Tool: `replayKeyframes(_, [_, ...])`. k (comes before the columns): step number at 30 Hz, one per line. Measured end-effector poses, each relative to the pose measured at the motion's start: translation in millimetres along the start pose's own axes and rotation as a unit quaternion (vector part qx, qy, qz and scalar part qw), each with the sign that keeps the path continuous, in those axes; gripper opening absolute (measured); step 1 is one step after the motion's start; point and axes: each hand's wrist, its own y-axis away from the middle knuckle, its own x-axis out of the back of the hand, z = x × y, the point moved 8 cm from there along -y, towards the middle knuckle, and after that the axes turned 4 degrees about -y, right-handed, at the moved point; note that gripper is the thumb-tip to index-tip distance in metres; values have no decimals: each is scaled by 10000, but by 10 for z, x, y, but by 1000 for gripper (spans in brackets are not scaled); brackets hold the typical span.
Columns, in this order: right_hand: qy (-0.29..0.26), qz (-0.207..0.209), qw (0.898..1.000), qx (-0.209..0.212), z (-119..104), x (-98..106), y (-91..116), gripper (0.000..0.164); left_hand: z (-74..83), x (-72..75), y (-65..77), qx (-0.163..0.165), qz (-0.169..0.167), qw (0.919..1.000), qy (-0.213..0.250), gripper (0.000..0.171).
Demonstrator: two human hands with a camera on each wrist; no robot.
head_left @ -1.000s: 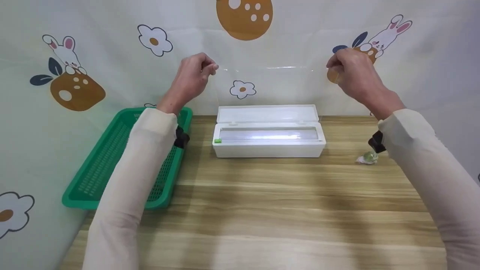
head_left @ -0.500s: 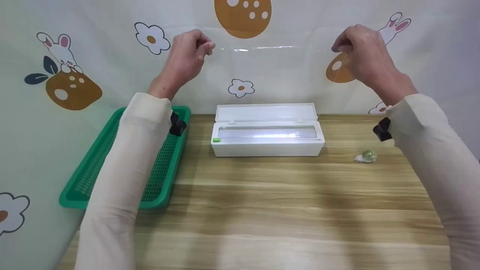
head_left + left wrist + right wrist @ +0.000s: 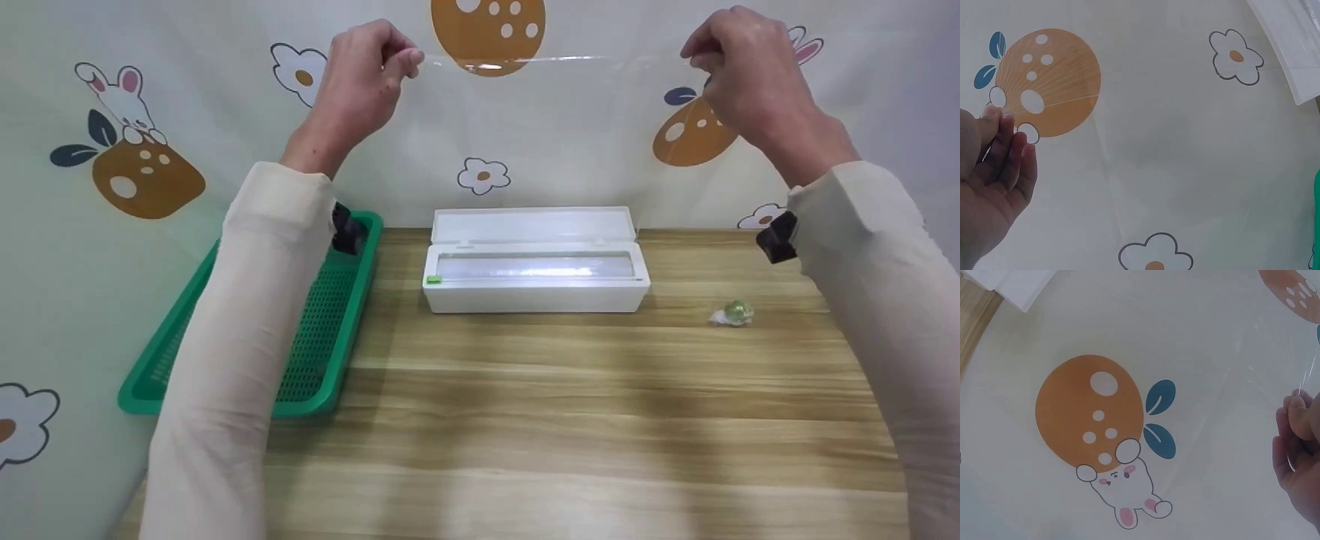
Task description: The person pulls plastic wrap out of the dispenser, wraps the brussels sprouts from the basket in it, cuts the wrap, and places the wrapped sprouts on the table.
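Note:
A sheet of clear plastic wrap (image 3: 555,59) stretches between both hands in the head view, its shiny upper edge taut. My left hand (image 3: 360,79) pinches one corner between thumb and fingers; creases fan out from that pinch in the left wrist view. At the other corner my right hand (image 3: 757,75) pinches the wrap, and gathered film (image 3: 1310,371) shows above its fingertips in the right wrist view. Below and between the hands, a white plastic wrap dispenser (image 3: 536,300) stands on the table with its lid up and the film roll (image 3: 525,266) inside. A green slider (image 3: 433,280) sits at its left end.
A green perforated basket (image 3: 352,315) stands on the left, partly behind the left sleeve. On the wooden table (image 3: 525,420) at right lies a small green lump with a whitish scrap (image 3: 731,313). A printed curtain (image 3: 570,165) hangs behind the table.
Both hands have risen and spread slightly apart, drawing the plastic wrap higher above the dispenser. The dispenser, basket and green lump have stayed in place.

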Motion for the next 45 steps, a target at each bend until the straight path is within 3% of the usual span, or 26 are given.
replayKeyframes(15, [28,519,9983,250,-36,132,-24,27,22,103,-13,-11,297,9993,230,35])
replayKeyframes(20, [-195,542,9974,434,-29,128,57,26,-17,113,63,45,174,9992,353,34])
replayKeyframes(24, [-1102,-3,9933,356,38,169,199,20,-44,150,189,-29,-266,9981,555,33])
replayKeyframes(26, [-1662,-498,9841,376,63,167,286,14,-62,167,281,-167,-632,9956,672,31])
replayKeyframes(28, [-2045,-1237,9698,484,63,109,390,12,-86,136,397,-364,-1212,9893,721,28])
replayKeyframes(30, [-2001,-2160,9535,651,50,-11,530,12,-121,21,536,-476,-2058,9756,601,26])
replayKeyframes(32, [-1835,-3124,9281,861,31,-166,719,13,-147,-157,690,-564,-2967,9523,440,24])
replayKeyframes(35, [-1676,-4359,8780,1047,2,-415,1045,15,-171,-480,943,-528,-4156,9078,219,21])
replayKeyframes(37, [-1796,-5030,8385,1078,-37,-576,1258,15,-161,-686,1114,-523,-4759,8778,162,19])
replayKeyframes(40, [-1846,-5807,7877,903,-88,-807,1538,10,-130,-972,1379,-755,-5566,8273,34,19])
replayKeyframes(45, [-1554,-6553,7353,754,-156,-1230,1946,11,-116,-1422,1882,-1213,-6561,7448,-132,16])
